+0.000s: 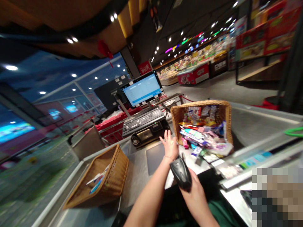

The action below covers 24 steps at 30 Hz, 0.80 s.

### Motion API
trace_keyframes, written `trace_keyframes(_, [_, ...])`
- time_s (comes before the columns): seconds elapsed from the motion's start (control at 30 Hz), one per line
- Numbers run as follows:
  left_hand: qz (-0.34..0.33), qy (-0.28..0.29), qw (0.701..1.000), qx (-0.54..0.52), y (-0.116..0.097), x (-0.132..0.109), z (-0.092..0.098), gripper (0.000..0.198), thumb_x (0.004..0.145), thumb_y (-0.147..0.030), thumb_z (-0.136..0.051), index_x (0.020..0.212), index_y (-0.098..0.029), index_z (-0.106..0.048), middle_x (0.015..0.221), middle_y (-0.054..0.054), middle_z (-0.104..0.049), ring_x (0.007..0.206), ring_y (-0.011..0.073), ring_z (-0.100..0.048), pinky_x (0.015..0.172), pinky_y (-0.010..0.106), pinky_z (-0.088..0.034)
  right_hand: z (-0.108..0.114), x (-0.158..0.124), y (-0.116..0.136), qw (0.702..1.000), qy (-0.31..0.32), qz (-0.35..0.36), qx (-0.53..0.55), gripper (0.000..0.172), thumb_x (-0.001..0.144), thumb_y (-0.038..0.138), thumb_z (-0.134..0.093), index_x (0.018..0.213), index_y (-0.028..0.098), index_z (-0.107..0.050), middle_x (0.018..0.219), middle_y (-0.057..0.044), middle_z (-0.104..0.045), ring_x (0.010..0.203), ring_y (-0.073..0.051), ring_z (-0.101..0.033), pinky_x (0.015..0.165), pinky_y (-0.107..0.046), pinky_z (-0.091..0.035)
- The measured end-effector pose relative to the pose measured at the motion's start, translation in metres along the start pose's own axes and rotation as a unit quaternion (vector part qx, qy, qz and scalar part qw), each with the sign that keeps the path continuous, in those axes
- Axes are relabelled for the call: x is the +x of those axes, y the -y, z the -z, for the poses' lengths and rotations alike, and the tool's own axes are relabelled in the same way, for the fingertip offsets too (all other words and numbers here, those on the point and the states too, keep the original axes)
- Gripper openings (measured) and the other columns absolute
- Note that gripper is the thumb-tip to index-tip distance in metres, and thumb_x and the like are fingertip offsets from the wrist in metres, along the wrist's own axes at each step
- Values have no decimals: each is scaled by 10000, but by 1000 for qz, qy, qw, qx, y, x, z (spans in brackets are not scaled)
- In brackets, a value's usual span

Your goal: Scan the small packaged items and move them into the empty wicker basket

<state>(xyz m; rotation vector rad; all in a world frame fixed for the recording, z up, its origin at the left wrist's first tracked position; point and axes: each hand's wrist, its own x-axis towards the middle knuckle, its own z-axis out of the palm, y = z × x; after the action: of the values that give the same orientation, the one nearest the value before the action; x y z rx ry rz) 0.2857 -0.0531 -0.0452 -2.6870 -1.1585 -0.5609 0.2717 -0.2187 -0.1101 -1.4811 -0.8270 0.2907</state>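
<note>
My right hand (194, 186) is closed around a black handheld barcode scanner (181, 171), its head pointing up and away from me. Fingers spread, my left hand (169, 145) reaches forward past the scanner and appears to hold nothing. Just right of it, a wicker basket (201, 103) lies tipped toward me, with many small packaged goods (199, 134) inside and spilling over its near edge onto the counter. A second wicker basket (118, 173) stands at the left with a few thin packages (98, 179) in it.
Beyond my hands are a keyboard (144, 121) and a lit monitor (142, 88) on the metal counter (136, 176). A green loop (294, 131) lies at the right edge. Store shelves and a red display stand farther back. The lower right corner is pixelated.
</note>
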Motion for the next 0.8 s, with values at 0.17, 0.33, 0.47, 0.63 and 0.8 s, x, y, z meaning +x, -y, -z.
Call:
trace_keyframes(0.17, [-4, -3, 1000, -12, -7, 2, -1, 259, 757, -166, -579, 1005, -205, -641, 1522, 162, -332, 1453, 324, -186, 1105, 700, -149, 1, 1, -4, 1000, -4, -6, -6, 501, 740, 279, -505, 1197, 78, -549, 1177, -200, -632, 1127, -319, -624, 990, -485, -500])
trace_keyframes(0.33, [-6, 4, 1000, -16, -13, 3, -2, 261, 773, -163, -555, 1012, -219, -641, 1525, 140, -338, 1454, 311, -188, 1104, 703, -148, 5, 2, -7, 1000, -8, -10, -13, 521, 741, 299, -511, 1206, 66, -544, 1193, -209, -620, 1139, -322, -617, 998, -477, -496])
trace_keyframes(0.47, [-4, 10, 1000, -21, -19, 5, -2, 242, 788, -172, -545, 1001, -226, -646, 1527, 127, -337, 1456, 303, -182, 1106, 701, -146, 8, 3, -8, 1000, -16, -7, -16, 504, 748, 303, -511, 1198, 80, -551, 1195, -205, -622, 1137, -319, -618, 1000, -480, -493])
trace_keyframes(0.63, [-5, 15, 999, -34, -26, 8, -2, 204, 823, -201, -528, 986, -216, -650, 1533, 131, -327, 1462, 303, -168, 1112, 692, -133, 11, 6, -9, 999, -28, -1, -19, 488, 752, 300, -509, 1192, 96, -563, 1192, -189, -634, 1145, -307, -620, 1001, -458, -495])
trace_keyframes(0.8, [-14, 21, 999, -46, -34, 12, -5, 218, 818, -202, -555, 1013, -225, -650, 1541, 131, -317, 1465, 301, -161, 1111, 690, -143, 15, 8, -11, 999, -41, -3, -22, 498, 751, 314, -519, 1193, 89, -566, 1205, -208, -630, 1144, -321, -621, 989, -477, -498])
